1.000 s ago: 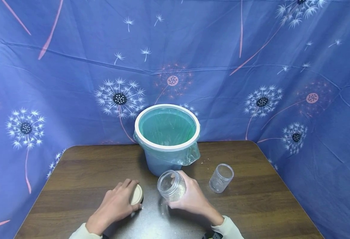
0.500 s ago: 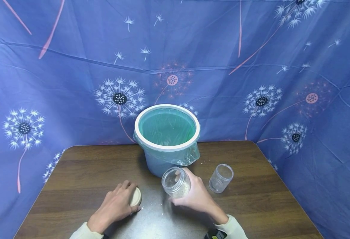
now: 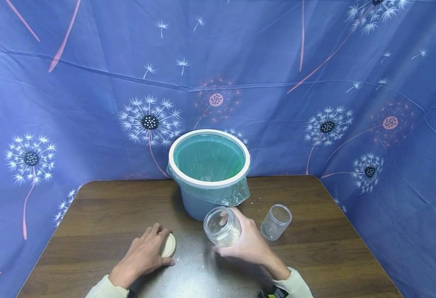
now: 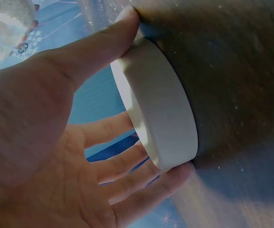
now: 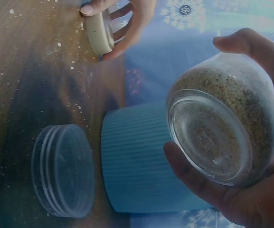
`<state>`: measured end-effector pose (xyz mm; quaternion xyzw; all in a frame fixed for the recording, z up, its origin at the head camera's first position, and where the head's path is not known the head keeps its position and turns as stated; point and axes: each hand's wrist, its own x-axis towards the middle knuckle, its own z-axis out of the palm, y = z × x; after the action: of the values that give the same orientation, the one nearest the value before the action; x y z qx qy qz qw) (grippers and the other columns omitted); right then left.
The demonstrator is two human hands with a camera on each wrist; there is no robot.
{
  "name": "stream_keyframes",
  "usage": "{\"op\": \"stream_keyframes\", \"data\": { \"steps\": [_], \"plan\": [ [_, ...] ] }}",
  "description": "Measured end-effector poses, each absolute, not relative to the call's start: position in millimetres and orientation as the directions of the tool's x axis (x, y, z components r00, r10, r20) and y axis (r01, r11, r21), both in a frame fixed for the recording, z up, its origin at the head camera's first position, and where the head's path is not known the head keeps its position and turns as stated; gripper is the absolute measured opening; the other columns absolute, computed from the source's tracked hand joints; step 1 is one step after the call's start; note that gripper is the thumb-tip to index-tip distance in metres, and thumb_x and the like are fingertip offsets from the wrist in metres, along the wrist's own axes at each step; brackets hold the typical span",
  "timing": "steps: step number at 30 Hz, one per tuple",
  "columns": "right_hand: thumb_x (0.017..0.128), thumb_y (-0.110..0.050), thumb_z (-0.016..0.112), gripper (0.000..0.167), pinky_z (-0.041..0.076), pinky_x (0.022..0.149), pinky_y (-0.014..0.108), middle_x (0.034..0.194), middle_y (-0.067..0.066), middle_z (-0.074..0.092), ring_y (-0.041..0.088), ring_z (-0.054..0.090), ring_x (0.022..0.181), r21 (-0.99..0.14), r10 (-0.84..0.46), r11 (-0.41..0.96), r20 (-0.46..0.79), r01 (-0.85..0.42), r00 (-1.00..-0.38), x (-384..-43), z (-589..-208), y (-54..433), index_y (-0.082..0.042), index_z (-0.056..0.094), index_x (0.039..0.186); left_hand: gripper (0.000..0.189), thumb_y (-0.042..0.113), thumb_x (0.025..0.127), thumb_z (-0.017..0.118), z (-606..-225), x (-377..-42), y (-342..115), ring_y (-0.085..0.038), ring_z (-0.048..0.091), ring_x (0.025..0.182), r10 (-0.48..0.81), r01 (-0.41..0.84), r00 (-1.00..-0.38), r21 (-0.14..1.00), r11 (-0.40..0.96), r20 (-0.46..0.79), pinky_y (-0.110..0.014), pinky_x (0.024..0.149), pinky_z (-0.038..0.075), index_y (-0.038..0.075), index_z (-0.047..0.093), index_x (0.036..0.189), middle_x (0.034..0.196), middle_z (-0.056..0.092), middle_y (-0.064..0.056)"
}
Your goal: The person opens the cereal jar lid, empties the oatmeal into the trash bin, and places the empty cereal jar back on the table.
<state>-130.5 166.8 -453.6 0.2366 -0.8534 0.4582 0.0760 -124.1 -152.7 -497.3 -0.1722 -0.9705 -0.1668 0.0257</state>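
My left hand [image 3: 143,254] spans a round cream lid [image 4: 163,104] lying on the table, thumb on one edge and fingertips on the opposite edge. My right hand [image 3: 249,240] grips a clear jar [image 3: 222,227] around its side, clear of the tabletop. The jar is tilted, its uncovered mouth toward the upper left in the head view. Coarse tan grains [image 5: 241,95] lie inside, best seen through the jar's lower part in the right wrist view. Beyond this hand, to the right, a second clear jar [image 3: 275,222] stands without a lid.
A blue bin [image 3: 199,203] with a white rim [image 3: 208,183] and a green plastic liner stands at the table's back, just behind the held jar. Small crumbs [image 3: 255,201] dot the wooden table [image 3: 117,207]. A blue dandelion-print cloth [image 3: 247,49] hangs behind.
My right hand has carried the tilted jar to the right and slightly toward the bin. The left hand and lid have shifted barely to the left; the bin and second jar stay put.
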Motion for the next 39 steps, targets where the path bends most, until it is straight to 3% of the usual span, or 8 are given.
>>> {"op": "stream_keyframes", "data": {
  "steps": [4,10,16,23,30,39],
  "plan": [
    [0.062,-0.025,0.104,0.083,0.057,0.089,0.034,0.112,-0.008,0.074,0.012,0.071,0.100,-0.747,-0.348,0.458,0.348,-0.482,-0.870,-129.0,-446.1,169.3,-0.028,0.062,0.134,0.090,0.061,0.064,0.096,-496.7,-125.9,-152.5,-0.033,0.064,0.111,0.323,0.330,-0.943,0.328,0.885,0.078,-0.054,0.068,0.056,0.014,0.067,0.135,0.124,0.060,-0.010],
    [0.062,-0.027,0.104,0.079,0.056,0.093,0.033,0.114,-0.010,0.073,0.013,0.072,0.103,-0.760,-0.348,0.444,0.342,-0.474,-0.873,-127.5,-434.9,173.4,-0.023,0.064,0.130,0.088,0.074,0.077,0.082,-492.8,-128.8,-152.8,-0.034,0.062,0.117,0.307,0.285,-0.952,0.372,0.883,0.002,-0.056,0.071,0.056,0.014,0.065,0.140,0.131,0.059,-0.013],
    [0.064,-0.025,0.104,0.079,0.055,0.095,0.032,0.113,-0.008,0.073,0.016,0.072,0.104,-0.772,-0.350,0.407,0.362,-0.488,-0.864,-127.1,-428.3,177.0,-0.023,0.062,0.131,0.079,0.069,0.092,0.071,-490.6,-130.8,-157.0,-0.045,0.057,0.133,0.304,0.256,-0.952,0.428,0.867,-0.045,-0.068,0.085,0.054,0.014,0.061,0.147,0.144,0.056,-0.019],
    [0.065,-0.024,0.104,0.082,0.054,0.096,0.031,0.112,-0.005,0.073,0.020,0.072,0.104,-0.763,-0.353,0.368,0.415,-0.532,-0.839,-126.6,-420.6,183.2,-0.022,0.059,0.134,0.074,0.065,0.097,0.068,-491.7,-135.9,-161.0,-0.052,0.051,0.139,0.299,0.232,-0.952,0.476,0.848,-0.069,-0.075,0.093,0.049,0.013,0.060,0.149,0.149,0.054,-0.024],
    [0.066,-0.019,0.103,0.080,0.054,0.097,0.030,0.116,-0.002,0.073,0.024,0.071,0.107,-0.795,-0.322,0.331,0.411,-0.508,-0.853,-125.9,-410.3,192.7,-0.017,0.058,0.132,0.062,0.059,0.100,0.067,-490.5,-141.5,-155.8,-0.030,0.061,0.123,0.280,0.270,-0.959,0.447,0.853,0.045,-0.056,0.084,0.057,0.016,0.063,0.145,0.136,0.061,-0.009],
    [0.069,-0.021,0.102,0.074,0.056,0.094,0.033,0.121,-0.002,0.070,0.023,0.071,0.107,-0.793,-0.270,0.359,0.416,-0.492,-0.868,-132.0,-394.2,199.7,-0.015,0.059,0.129,0.060,0.058,0.109,0.052,-465.5,-159.6,-153.4,-0.038,0.060,0.135,0.156,0.256,-0.963,0.576,0.776,0.218,-0.067,0.099,0.050,0.014,0.062,0.147,0.143,0.062,-0.010]
  ]
}}
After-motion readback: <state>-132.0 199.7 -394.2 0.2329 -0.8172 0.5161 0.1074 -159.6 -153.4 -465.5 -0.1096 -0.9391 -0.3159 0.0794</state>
